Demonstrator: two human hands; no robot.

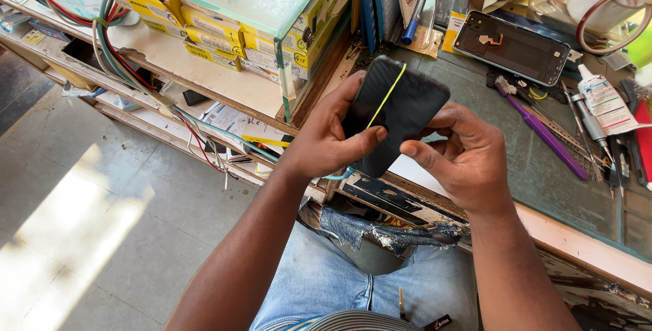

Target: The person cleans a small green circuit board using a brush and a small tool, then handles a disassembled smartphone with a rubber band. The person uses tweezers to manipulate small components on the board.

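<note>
Both the left hand (pixel 326 137) and right hand (pixel 462 154) pinch a black smartphone (pixel 397 113) already bound by a yellow rubber band (pixel 388 93), near the opened phone (pixel 513 47) lying farther right.

Single head camera, looking steeply down, close over lap and workbench (pixel 543 188) edge, floor at left

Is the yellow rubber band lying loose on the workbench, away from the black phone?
No, the yellow rubber band is stretched across the black phone, which the left hand and the right hand hold above the workbench edge.
</note>
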